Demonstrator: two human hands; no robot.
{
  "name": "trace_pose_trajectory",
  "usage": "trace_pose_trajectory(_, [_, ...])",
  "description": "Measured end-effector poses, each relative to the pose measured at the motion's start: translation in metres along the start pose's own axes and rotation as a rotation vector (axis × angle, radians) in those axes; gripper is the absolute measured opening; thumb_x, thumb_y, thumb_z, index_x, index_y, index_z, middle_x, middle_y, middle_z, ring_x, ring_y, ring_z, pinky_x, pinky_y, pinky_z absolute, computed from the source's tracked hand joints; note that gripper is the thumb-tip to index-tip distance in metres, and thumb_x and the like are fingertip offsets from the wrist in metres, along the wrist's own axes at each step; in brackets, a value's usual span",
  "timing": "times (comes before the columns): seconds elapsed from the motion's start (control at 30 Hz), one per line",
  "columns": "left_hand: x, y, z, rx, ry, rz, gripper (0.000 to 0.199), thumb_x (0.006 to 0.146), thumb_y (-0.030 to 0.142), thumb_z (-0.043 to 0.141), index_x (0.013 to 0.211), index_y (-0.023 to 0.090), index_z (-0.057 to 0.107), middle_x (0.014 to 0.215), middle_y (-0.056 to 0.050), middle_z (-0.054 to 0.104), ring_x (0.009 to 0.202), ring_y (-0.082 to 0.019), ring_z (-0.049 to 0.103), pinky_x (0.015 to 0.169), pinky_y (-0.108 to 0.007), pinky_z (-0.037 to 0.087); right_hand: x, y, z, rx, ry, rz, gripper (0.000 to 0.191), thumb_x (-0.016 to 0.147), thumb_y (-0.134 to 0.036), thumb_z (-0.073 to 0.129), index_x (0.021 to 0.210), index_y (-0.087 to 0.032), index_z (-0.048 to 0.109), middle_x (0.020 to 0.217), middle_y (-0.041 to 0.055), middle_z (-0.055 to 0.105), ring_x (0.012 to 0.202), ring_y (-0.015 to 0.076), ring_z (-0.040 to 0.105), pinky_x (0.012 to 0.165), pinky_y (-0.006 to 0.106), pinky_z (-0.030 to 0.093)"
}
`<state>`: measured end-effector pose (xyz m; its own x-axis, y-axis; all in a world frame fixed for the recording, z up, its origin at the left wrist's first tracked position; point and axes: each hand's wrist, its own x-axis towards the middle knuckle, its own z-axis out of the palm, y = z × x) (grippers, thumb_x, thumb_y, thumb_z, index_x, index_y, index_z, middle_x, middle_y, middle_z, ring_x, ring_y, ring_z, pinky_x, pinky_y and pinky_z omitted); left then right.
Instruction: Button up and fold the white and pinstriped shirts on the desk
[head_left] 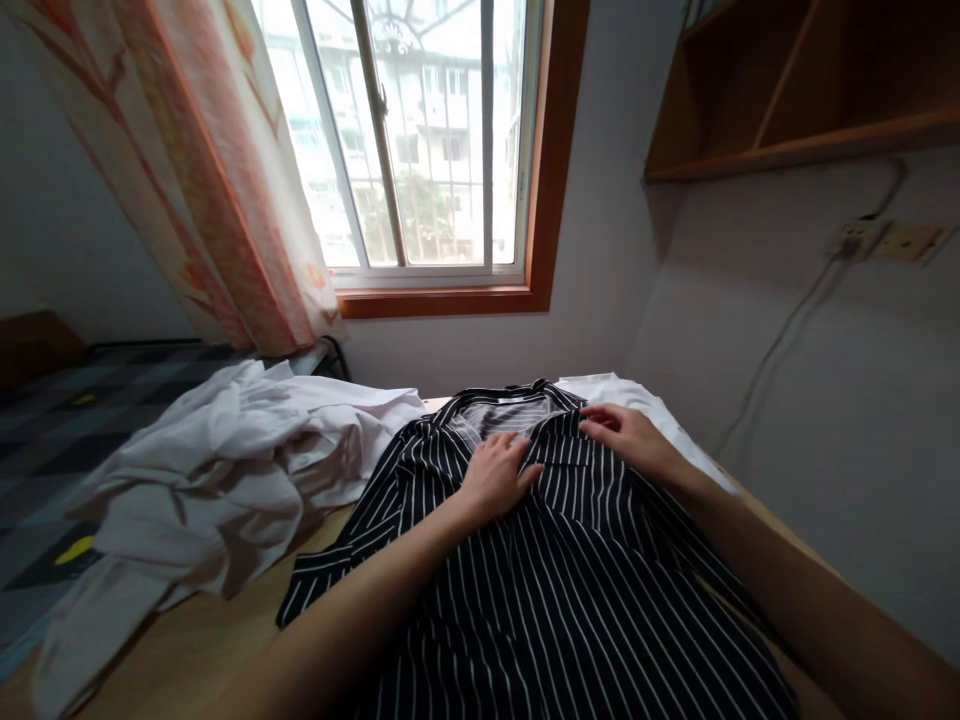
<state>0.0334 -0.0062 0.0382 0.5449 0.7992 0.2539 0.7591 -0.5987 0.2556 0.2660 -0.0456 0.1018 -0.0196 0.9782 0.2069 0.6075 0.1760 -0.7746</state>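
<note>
On a wooden table (172, 645) before a far window (442, 150), rests the left hand (496, 476), with thumb and fingers spread, on a striped shirt (555, 600) laid out mid-scene, collar far. Holds the right hand (624, 434) at the shirt's far right, with fingers bent; cannot tell whether pinching fabric. At left, a crumpled white cloth (255, 440).
</note>
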Motion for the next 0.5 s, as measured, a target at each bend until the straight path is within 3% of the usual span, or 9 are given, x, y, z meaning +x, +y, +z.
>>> trace_pose_trajectory(0.13, [0.025, -0.062, -0.039, 0.12, 0.197, -0.392, 0.043, 0.09, 0.045, 0.051, 0.12, 0.015, 0.061, 0.122, -0.016, 0.062, 0.115, -0.031, 0.053, 0.096, -0.041, 0.041, 0.079, 0.035, 0.014, -0.272, 0.163, 0.189, 0.041, 0.088, -0.042, 0.056, 0.111, -0.01, 0.067, 0.113, 0.0161, 0.068, 0.102, 0.0256, 0.063, 0.088, 0.034, 0.046])
trace_pose_trajectory(0.27, [0.045, -0.115, -0.047, 0.017, 0.061, -0.661, 0.038, 0.081, 0.048, 0.061, 0.096, 0.015, 0.07, 0.105, -0.017, 0.069, 0.104, -0.032, 0.061, 0.084, -0.036, 0.045, 0.11, 0.055, 0.041, -0.364, 0.169, 0.28, 0.04, 0.078, -0.048, 0.064, 0.091, -0.011, 0.072, 0.102, 0.0205, 0.07, 0.1, 0.0355, 0.063, 0.082, 0.042, 0.046])
trace_pose_trajectory(0.37, [0.054, -0.132, -0.039, -0.079, 0.048, -0.679, 0.017, 0.073, 0.034, 0.069, 0.076, 0.016, 0.07, 0.091, -0.014, 0.072, 0.096, -0.03, 0.064, 0.079, -0.033, 0.046, 0.122, 0.067, 0.052, -0.35, 0.167, 0.286, 0.022, 0.067, -0.037, 0.073, 0.068, -0.015, 0.069, 0.084, 0.0155, 0.072, 0.09, 0.0327, 0.065, 0.077, 0.04, 0.047])
trace_pose_trajectory(0.5, [0.065, -0.145, -0.041, -0.248, 0.184, -0.564, 0.021, 0.08, 0.034, 0.061, 0.087, 0.017, 0.069, 0.089, -0.008, 0.072, 0.087, -0.022, 0.065, 0.073, -0.028, 0.047, 0.137, 0.082, 0.038, -0.234, 0.206, 0.223, 0.014, 0.064, -0.031, 0.072, 0.064, -0.018, 0.067, 0.07, 0.0049, 0.07, 0.076, 0.0214, 0.066, 0.071, 0.029, 0.049])
